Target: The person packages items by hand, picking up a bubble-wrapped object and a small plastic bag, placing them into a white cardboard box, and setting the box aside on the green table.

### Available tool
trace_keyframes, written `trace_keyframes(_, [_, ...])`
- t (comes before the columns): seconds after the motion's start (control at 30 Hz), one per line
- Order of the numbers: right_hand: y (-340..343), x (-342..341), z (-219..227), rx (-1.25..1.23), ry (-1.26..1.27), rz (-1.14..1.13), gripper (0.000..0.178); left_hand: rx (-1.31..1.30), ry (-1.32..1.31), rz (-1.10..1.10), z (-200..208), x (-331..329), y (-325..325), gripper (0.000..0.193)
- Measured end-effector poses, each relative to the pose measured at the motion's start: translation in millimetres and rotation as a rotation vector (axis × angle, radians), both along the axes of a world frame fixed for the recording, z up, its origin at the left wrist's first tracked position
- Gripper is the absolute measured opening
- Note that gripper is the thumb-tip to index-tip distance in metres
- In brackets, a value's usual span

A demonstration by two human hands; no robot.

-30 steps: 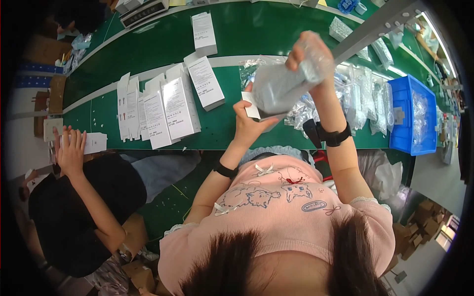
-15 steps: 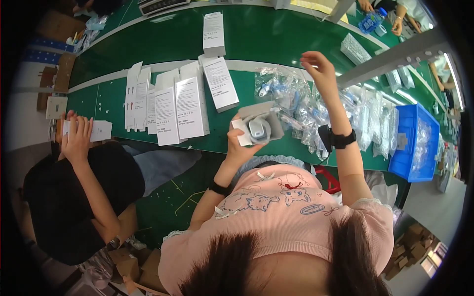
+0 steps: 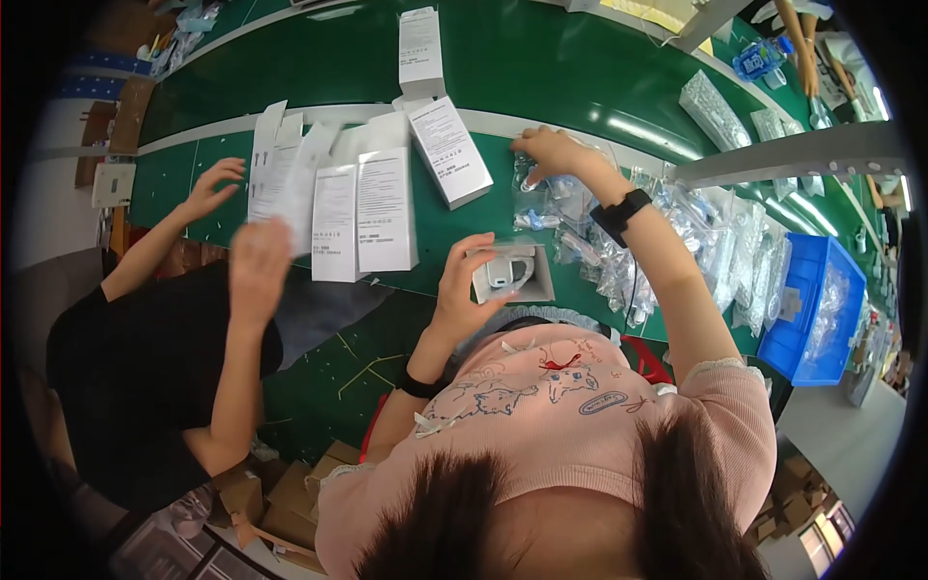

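My left hand [image 3: 462, 290] grips a small white box [image 3: 541, 280] by its left side, in front of my body. The box's top is open, and a rounded white device [image 3: 505, 273] in clear wrapping shows inside it. Over the far left end of a pile of clear plastic bags [image 3: 604, 232] my right hand [image 3: 556, 155] reaches down. Its fingers are bent and apart; whether they touch a bag is hidden. Bits of blue and white show through the bags. A black band is on each wrist.
Upright white printed boxes [image 3: 387, 208] stand left of my hands, with another white box [image 3: 449, 150] behind. At the right sits a blue bin [image 3: 807, 300]. A co-worker's blurred hand [image 3: 259, 266] is among the cartons at left. A grey metal bar [image 3: 793, 155] crosses the right side.
My right hand has come down and left onto the bags. The box in my left hand has tilted, showing more of its inside. The co-worker's hands have moved to the upright cartons.
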State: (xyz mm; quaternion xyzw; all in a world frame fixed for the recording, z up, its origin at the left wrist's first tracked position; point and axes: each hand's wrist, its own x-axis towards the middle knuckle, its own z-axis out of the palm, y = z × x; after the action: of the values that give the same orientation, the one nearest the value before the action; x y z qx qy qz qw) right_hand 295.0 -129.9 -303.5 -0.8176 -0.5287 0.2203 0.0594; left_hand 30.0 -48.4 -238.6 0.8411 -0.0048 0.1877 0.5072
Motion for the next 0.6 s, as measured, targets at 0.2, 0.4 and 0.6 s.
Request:
trace_keyframes(0.2, [-16, -12, -8, 0.013, -0.113, 0.235, 0.028, -0.033, -0.028, 0.091, 4, 9, -3, 0.043])
trace_keyframes(0.4, [-64, -33, 66, 0.948, 0.631, -0.577, 0.011, -0.023, 0.03, 0.288, 9, 24, -17, 0.023])
trace_keyframes(0.6, [-104, -116, 132, 1.405, 0.722, -0.555, 0.013, -0.067, 0.288, 0.263, 31, 34, -13, 0.017])
